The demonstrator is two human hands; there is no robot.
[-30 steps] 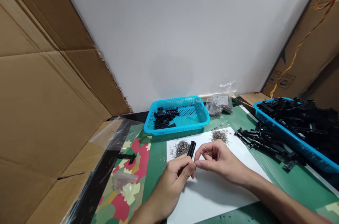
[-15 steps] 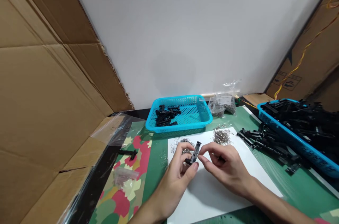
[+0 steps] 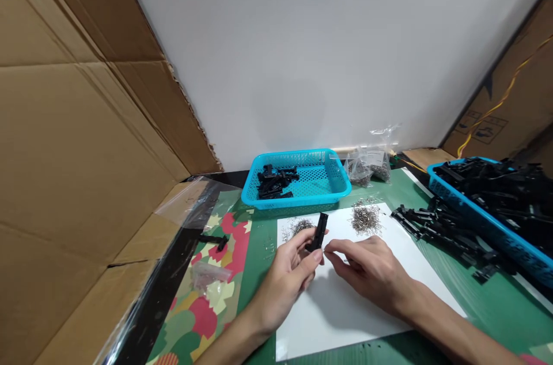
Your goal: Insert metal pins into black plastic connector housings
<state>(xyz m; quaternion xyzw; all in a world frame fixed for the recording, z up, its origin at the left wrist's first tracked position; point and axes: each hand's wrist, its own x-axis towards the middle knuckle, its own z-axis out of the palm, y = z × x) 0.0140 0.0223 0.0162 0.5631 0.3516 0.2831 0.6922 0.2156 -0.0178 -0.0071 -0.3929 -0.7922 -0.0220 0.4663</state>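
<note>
Between the thumb and fingers of my left hand (image 3: 290,273) a small black plastic part (image 3: 320,231) is held upright over a white sheet (image 3: 345,313). My right hand (image 3: 374,270) is close by on its right, thumb and forefinger pinched together near the part's lower end. Something tiny and thin seems to be in that pinch, too small to name. Behind the hands lie two piles of small metal pieces on the sheet: one pile (image 3: 302,227) partly hidden by my left hand, the other pile (image 3: 365,219) farther right.
A blue basket (image 3: 298,202) with several black parts stands at the back. On the right, another blue basket (image 3: 488,212) is heaped with black parts, more parts (image 3: 444,235) lying beside it. Bags of metal pieces (image 3: 367,168) rest by the wall. One black part (image 3: 216,241) lies left.
The black part has been turned in my left hand, now showing a plain dark face. My right fingertips have closed into a pinch by its lower end. The view has shifted slightly.
</note>
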